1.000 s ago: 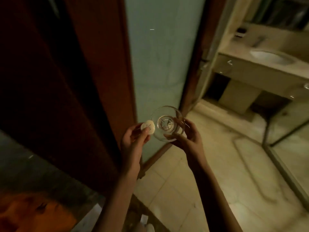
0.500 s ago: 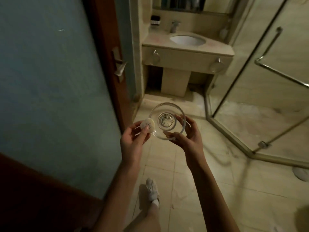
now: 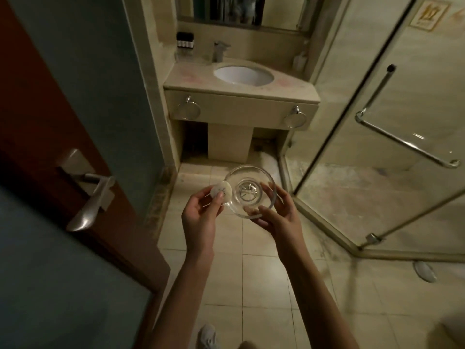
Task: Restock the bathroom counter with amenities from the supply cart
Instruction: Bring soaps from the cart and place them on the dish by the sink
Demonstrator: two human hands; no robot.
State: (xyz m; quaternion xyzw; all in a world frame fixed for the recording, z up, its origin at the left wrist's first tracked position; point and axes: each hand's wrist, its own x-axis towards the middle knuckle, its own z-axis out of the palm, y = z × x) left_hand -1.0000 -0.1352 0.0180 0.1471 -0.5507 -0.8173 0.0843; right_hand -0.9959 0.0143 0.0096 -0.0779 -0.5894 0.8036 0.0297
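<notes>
Above pale floor tiles, well short of the beige stone worktop (image 3: 187, 80), a person's left hand (image 3: 198, 219) pinches a small round white disc (image 3: 222, 191) between thumb and fingers, its edge touching the rim of a clear round glass dish (image 3: 249, 195). The right hand (image 3: 280, 220) grips that dish, fingers curled round its rim. At the worktop's back left corner stands a row of small dark bottles (image 3: 185, 40), near a chrome tap (image 3: 220, 50).

One glass dish (image 3: 249, 193), one soap (image 3: 221, 190), one sink (image 3: 243, 75)
</notes>
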